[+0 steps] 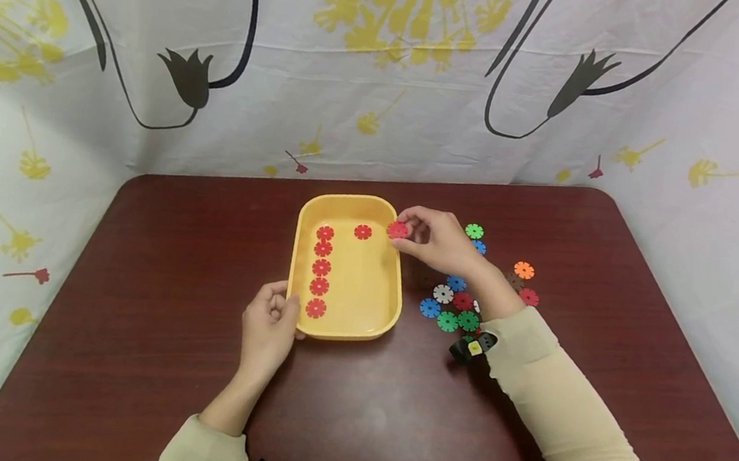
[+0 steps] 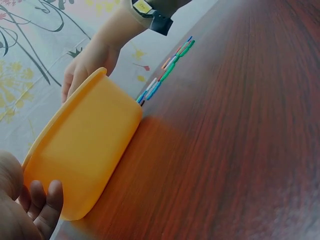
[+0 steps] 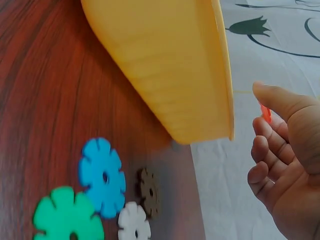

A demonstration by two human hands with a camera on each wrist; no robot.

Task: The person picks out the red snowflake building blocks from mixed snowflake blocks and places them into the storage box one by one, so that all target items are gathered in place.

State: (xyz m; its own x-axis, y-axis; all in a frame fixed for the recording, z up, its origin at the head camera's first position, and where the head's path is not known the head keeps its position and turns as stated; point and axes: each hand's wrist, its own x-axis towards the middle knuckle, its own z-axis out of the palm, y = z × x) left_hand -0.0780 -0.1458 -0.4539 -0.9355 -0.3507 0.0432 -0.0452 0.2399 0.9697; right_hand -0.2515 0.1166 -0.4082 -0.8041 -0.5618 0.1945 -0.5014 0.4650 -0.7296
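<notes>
A yellow plastic tray (image 1: 357, 329) rests on the table. Inside it, several red notched plastic discs form a column along the left side, and a single red disc (image 1: 362, 232) lies near the far end. My left hand (image 1: 269, 330) grips the tray's near left corner, thumb at the rim. Between thumb and fingers, my right hand (image 1: 440, 241) pinches another red notched disc (image 1: 397, 230) over the tray's far right rim. From the right wrist view, that hand (image 3: 295, 145) is beside the tray wall (image 3: 165, 65), and only a sliver of its disc (image 3: 265, 113) shows.
Right of the tray, partly under the right forearm, lie loose notched discs: blue (image 1: 429, 308), green (image 1: 447, 322), white (image 1: 442, 294), orange (image 1: 524, 270) and others. The dark red-brown table (image 1: 202, 241) meets a patterned white cloth (image 1: 425, 114) at its far edge.
</notes>
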